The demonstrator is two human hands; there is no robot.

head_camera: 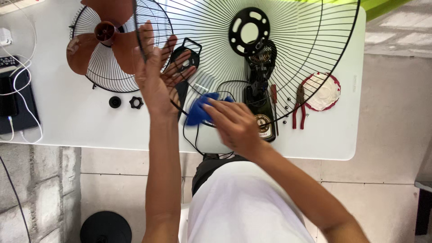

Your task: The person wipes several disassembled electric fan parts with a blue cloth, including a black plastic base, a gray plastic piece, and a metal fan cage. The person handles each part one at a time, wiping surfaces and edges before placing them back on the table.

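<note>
My right hand (234, 126), nearest to me, closes around a blue cloth (199, 109) and presses it on the large wire fan guard (288, 58). With fingers half-open, my left hand (155, 76) holds the guard's rim above the white tabletop (67, 112).

A makeshift home repair spot is showing: fan parts are lying across a white worktop (90, 130), pliers (299, 108) beside them, bare block wall (40, 189) standing below.
</note>
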